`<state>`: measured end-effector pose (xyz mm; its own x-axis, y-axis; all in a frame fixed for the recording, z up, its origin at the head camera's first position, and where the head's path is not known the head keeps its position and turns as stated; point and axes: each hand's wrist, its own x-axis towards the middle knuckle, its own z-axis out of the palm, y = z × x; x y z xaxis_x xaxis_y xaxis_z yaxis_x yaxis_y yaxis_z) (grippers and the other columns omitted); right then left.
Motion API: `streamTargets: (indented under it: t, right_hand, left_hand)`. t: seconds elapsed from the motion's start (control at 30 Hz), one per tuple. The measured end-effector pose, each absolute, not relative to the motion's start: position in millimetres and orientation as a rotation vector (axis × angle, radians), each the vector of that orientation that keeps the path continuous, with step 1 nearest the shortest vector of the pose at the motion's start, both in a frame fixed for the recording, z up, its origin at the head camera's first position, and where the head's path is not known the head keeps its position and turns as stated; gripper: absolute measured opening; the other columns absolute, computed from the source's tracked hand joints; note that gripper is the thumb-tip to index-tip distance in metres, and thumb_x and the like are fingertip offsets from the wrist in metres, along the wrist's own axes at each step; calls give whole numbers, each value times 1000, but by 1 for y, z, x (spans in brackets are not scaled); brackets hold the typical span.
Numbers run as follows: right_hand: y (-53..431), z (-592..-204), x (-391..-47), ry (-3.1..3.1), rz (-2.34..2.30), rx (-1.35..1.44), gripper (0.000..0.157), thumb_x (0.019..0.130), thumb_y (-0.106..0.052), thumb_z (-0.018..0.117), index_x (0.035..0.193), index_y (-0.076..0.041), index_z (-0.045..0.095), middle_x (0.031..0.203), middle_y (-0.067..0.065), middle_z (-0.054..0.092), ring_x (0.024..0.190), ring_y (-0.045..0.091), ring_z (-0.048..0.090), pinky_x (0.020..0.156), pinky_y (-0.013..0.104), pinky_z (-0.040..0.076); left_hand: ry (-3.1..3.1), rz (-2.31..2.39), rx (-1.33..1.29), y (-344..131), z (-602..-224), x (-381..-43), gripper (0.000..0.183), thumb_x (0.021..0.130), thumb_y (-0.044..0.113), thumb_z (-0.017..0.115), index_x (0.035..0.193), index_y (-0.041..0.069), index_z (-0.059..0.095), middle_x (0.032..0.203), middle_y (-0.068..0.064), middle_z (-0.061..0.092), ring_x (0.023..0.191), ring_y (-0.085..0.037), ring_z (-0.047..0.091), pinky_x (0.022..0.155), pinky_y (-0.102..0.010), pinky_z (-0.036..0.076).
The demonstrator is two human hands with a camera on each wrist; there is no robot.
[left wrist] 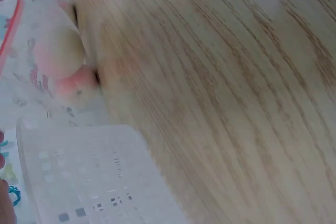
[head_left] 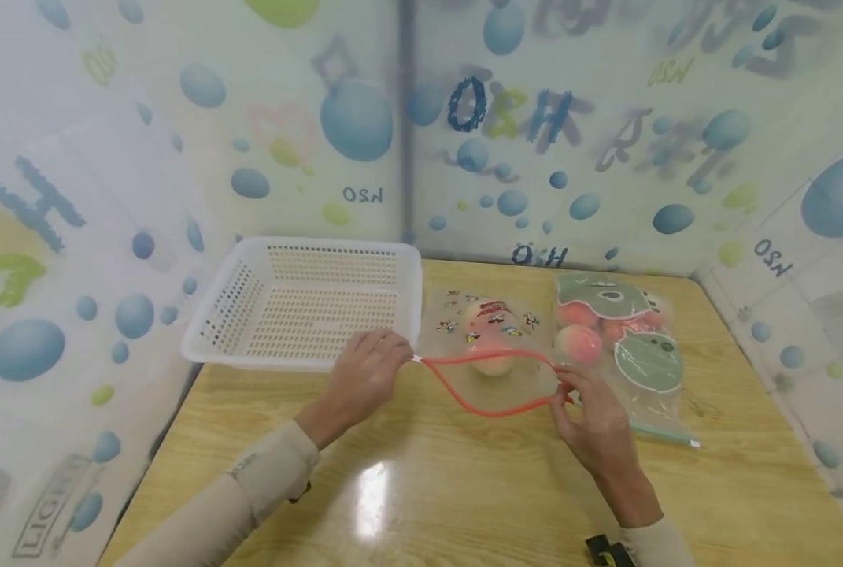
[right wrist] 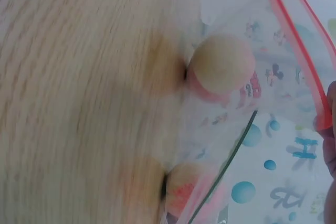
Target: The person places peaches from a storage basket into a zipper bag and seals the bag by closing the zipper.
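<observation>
A clear zip bag (head_left: pixel 520 386) with a red zip and small cartoon prints stands over the table between both hands, its mouth spread apart. Inside, at the bottom, lie pink and cream peaches (head_left: pixel 488 327); the left wrist view shows two (left wrist: pixel 60 53) touching. My left hand (head_left: pixel 367 370) pinches the zip's left end by the white slider, close to the basket's front right corner. At the zip's right end, my right hand (head_left: pixel 594 417) grips the red strip between thumb and fingers. Only fingertips of each hand show in its wrist view.
A white perforated basket (head_left: pixel 301 363) stands at the back left, with nothing in it. To the right lies a second zip bag (head_left: pixel 651 402) with green prints and several peaches (head_left: pixel 578 344). The wooden table (head_left: pixel 449 488) is bounded by printed curtains (head_left: pixel 286 197).
</observation>
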<state>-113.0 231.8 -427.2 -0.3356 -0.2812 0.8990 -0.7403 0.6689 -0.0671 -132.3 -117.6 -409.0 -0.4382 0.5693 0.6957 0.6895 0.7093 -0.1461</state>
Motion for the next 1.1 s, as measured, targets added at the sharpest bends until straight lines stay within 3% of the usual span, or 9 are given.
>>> streamTargets:
  t: [0.17,0.3,0.5,0.7,1.1]
  right_hand:
    - [238,-420,-113,-1842,595,786,25,95,-11,54,92,9,69,81,16,67,64,30,61,58,39,49]
    - [240,-418,-112,-1840,617,791,24,94,-9,55,91,9,71,81,16,69,65,32,61,60,40,49]
    - [222,-410,-104,-1879,596,810,28,93,-11,55,96,10,73,90,20,70,72,39,62,63,48,48]
    - [177,-386,-91,-1790,605,968,28,92,-14,58,102,8,72,100,20,70,79,38,63,64,47,45]
    - [127,-386,-105,-2071,450,1085,40,106,-30,52,128,-1,68,126,11,65,110,31,62,84,49,49]
  left_hand:
    - [-2154,-220,-901,-124,-408,-131,29,108,15,42,99,2,67,101,-9,69,98,-29,64,83,-42,55]
    - [-2150,-232,-905,-125,-406,-129,29,109,17,42,101,2,66,101,-10,69,97,-28,64,83,-41,55]
    - [-2162,-269,-951,-117,-402,-124,28,108,17,43,104,3,67,102,-8,68,97,-27,63,82,-40,54]
    - [-2147,-260,-962,-106,-398,-119,27,107,16,46,104,3,70,103,-8,69,98,-26,63,84,-39,54]
    - [-2062,-247,-959,-93,-402,-116,20,103,14,53,99,5,70,97,-6,70,91,-25,64,77,-37,54]
